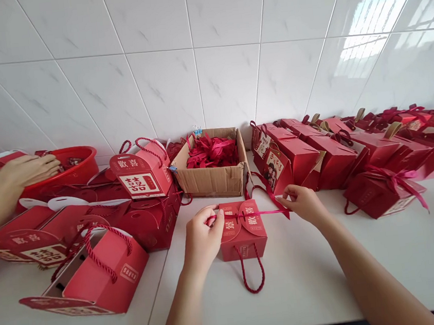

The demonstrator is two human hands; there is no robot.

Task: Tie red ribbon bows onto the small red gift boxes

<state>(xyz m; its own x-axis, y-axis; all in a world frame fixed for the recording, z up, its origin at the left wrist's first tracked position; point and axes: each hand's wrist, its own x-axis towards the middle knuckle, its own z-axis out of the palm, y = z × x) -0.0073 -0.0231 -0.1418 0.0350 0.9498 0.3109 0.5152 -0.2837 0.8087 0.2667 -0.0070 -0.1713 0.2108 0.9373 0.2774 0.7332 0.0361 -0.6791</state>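
Observation:
A small red gift box [244, 237] with gold lettering stands closed on the white table in front of me. Its twisted rope handle [256, 291] hangs down on the near side. A dark pink ribbon [263, 212] runs through slots in the box top and is stretched straight across it. My left hand [204, 232] pinches the ribbon at the box's left edge. Off to the right of the box, my right hand [301, 203] pinches the other side of the ribbon, with a tail hanging below the fingers.
A cardboard carton [213, 181] of loose ribbons stands behind the box. Open red boxes [107, 267] crowd the left. Rows of closed boxes [333, 158] and a bow-tied box [379, 192] fill the right. Another person's hand [28, 172] reaches toward a red basin [86, 168].

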